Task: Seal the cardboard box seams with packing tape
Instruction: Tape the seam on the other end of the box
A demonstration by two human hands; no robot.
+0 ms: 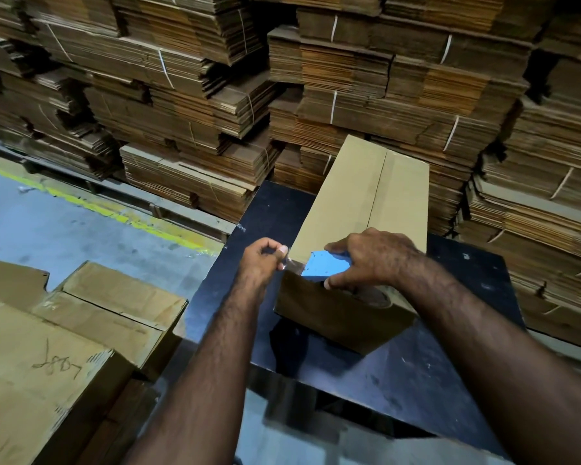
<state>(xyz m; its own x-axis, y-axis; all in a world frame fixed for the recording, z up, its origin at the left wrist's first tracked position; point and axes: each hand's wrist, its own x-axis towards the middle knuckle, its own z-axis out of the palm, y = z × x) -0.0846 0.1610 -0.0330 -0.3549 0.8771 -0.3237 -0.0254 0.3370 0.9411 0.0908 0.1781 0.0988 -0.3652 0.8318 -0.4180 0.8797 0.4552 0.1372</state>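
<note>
Right hand (376, 258) grips blue tape dispenser (324, 265) at near end of box (359, 209) on black table (450, 364); left hand (262, 260) pinches tape end (291, 265) beside it.

1. Two bare hands, left (262, 260) and right (376, 258), wear no gloves, rings or watch.
2. Both forearms are bare along their whole visible length, with dark hair.
3. No sleeve edge shows anywhere.
</note>
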